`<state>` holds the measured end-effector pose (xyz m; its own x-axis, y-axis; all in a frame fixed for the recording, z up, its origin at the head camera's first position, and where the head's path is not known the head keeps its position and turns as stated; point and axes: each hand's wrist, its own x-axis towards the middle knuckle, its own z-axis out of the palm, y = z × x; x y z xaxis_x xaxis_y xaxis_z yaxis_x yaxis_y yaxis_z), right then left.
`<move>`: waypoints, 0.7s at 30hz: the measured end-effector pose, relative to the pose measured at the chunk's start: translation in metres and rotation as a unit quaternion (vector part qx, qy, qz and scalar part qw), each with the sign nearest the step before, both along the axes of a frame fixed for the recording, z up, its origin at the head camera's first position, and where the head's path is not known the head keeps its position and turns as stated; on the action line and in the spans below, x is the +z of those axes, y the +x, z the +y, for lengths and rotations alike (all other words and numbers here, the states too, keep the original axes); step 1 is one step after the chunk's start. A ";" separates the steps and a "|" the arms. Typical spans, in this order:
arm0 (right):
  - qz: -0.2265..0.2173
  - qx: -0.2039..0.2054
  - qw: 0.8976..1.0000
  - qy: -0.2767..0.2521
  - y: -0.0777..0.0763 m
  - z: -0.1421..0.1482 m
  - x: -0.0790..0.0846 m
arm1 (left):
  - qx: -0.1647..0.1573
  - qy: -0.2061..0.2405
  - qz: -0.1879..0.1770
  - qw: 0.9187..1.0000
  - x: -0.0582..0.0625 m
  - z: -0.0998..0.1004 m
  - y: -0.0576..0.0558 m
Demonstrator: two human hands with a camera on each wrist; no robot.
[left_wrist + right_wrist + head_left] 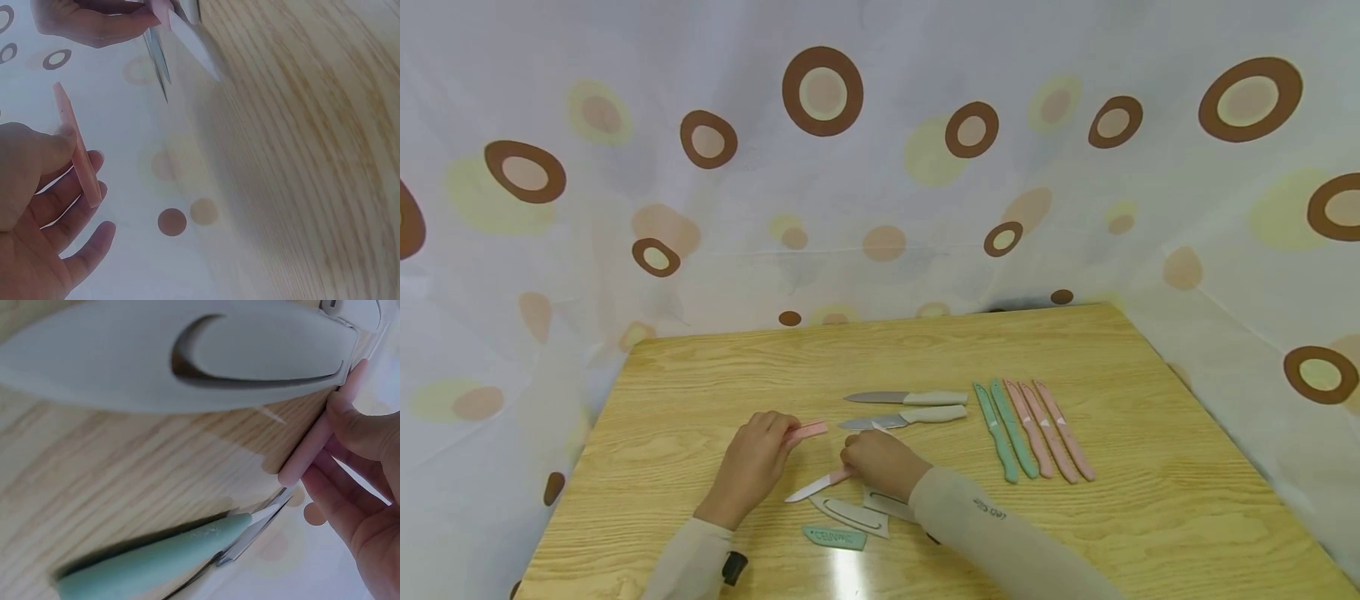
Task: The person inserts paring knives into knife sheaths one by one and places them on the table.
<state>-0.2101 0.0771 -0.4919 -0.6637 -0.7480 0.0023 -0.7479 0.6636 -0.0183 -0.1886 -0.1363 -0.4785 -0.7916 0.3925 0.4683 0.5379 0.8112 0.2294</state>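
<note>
My left hand [758, 454] pinches a pink blade sheath [81, 150] between thumb and fingers, raised over the table's left half. In my right hand [883, 460] is a small paring knife [815, 487] by its pink handle [309, 447], its bare white blade pointing left toward the left hand. A green-handled knife [156, 556] lies near the right hand in the right wrist view; in the head view the hand hides its handle. Just beyond that hand are two cream-handled knives [934, 414] with bare grey blades.
Two cream sheaths [850, 515] lie below the right hand, one partly under the sleeve. A green sheath [833, 537] sits nearer the front. To the right, two green knives [1004, 433] and three pink knives [1051, 432] stand in a slanted row, blades covered. Patterned cloth [880, 167] surrounds the wooden table [1157, 500].
</note>
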 end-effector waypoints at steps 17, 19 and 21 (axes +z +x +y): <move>0.016 -0.021 0.992 -0.126 0.018 0.038 0.021 | 0.015 -0.010 0.007 1.000 0.004 -0.012 0.001; 0.027 -0.031 0.987 -0.157 0.023 0.047 0.026 | 0.014 -0.008 0.009 1.000 0.004 -0.013 0.001; 0.041 -0.046 0.981 -0.186 0.029 0.058 0.030 | 0.009 -0.003 0.008 1.000 0.004 -0.012 0.000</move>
<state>-0.1808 0.1353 -0.4615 -0.7143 -0.6229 0.3191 -0.6946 0.6866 -0.2147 -0.1886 -0.1479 -0.4747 -0.7906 0.3816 0.4788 0.5275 0.8216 0.2162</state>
